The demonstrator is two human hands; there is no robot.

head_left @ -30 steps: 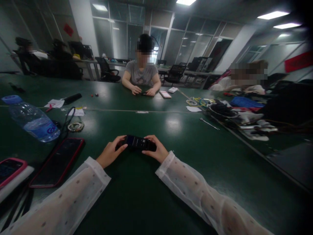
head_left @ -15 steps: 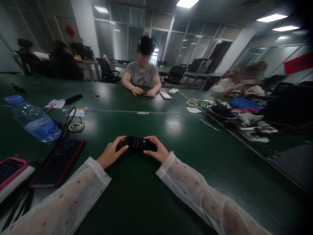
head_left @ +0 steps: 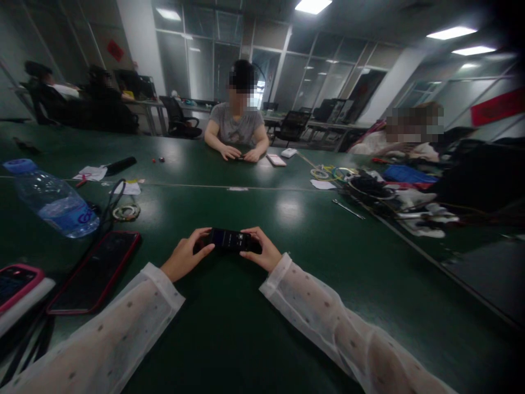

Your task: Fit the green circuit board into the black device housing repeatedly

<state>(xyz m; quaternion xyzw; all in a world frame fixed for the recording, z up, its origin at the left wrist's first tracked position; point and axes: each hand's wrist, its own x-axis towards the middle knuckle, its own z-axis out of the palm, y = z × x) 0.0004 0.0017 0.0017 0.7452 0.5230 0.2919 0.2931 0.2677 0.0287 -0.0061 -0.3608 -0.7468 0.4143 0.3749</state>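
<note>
Both my hands grip a small black device with a lit screen (head_left: 230,239), held sideways over the green table (head_left: 221,334). On its left end my left hand (head_left: 187,255) is closed, thumb at the near edge and fingers behind. My right hand (head_left: 262,250) clasps the right end in the same way. The screen faces me and shows small pale marks too blurred to read. Left of my left hand lies a dark phone with a red edge (head_left: 96,273). A pink-cased phone (head_left: 18,284) rests on a white object at the far left.
A plastic water bottle (head_left: 53,202) appears at left, near a ring-shaped bracelet (head_left: 126,212) and a dark strap. At right are a wrench (head_left: 348,209) and a heap of cables and cloth (head_left: 394,197). Across the table sits a person in a grey shirt (head_left: 235,123), hands on a dark object.
The whole view has shifted slightly, so things appear a little further left. My hands keep the same hold on the device.
</note>
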